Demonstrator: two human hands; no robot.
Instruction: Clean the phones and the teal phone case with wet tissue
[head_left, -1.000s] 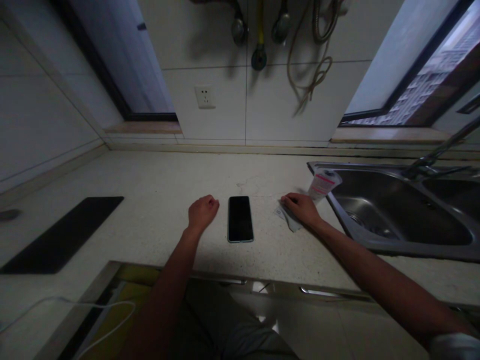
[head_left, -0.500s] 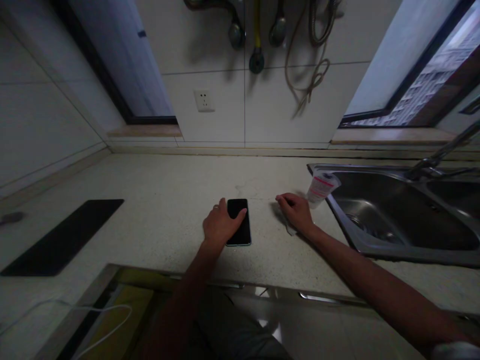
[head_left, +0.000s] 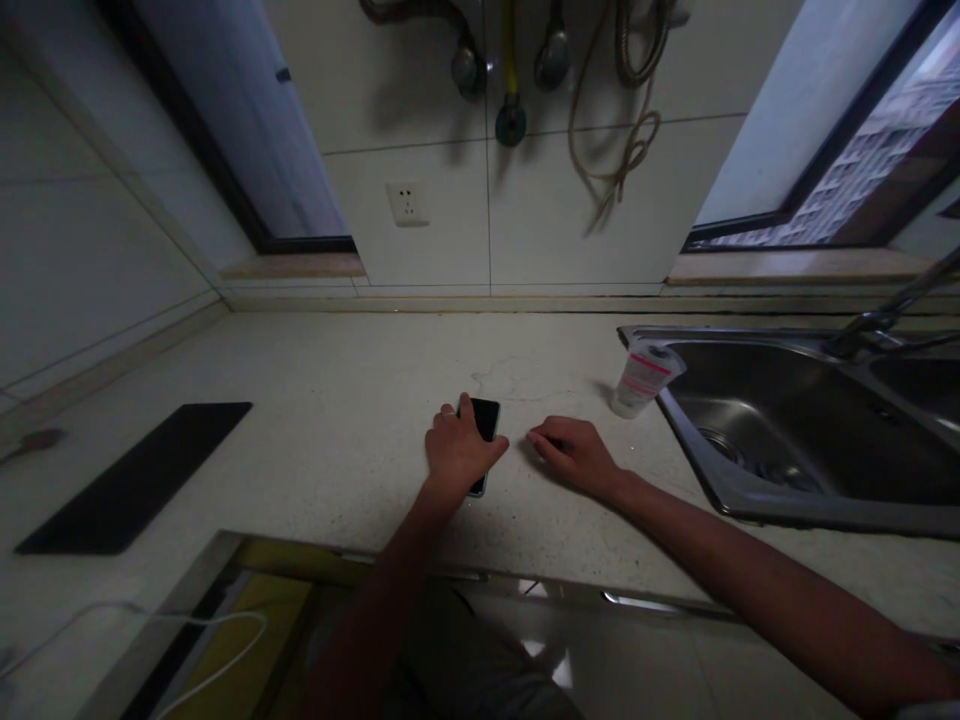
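A black-screened smartphone (head_left: 486, 418) lies on the pale countertop (head_left: 337, 420), slightly tilted. My left hand (head_left: 459, 450) reaches over it, thumb at its right edge and fingers at its left and upper edge, covering much of the screen. To the right, my right hand (head_left: 576, 452) rests low over the counter with its fingers curled in. Whatever those fingers hold, if anything, is hidden. Beyond that hand a clear plastic cup (head_left: 643, 380) with red print stands near the sink, apart from both hands.
A steel sink (head_left: 795, 420) with a faucet (head_left: 874, 325) is at the right. At the left lies a dark flat panel (head_left: 142, 475). An open drawer space with a white cable (head_left: 225, 617) is at the lower left. Pipes and a socket (head_left: 406, 204) are on the wall.
My left hand has shifted right and closed across the phone, which is now tilted. My right hand has moved left and nearer; the pale piece seen beneath it earlier no longer shows.
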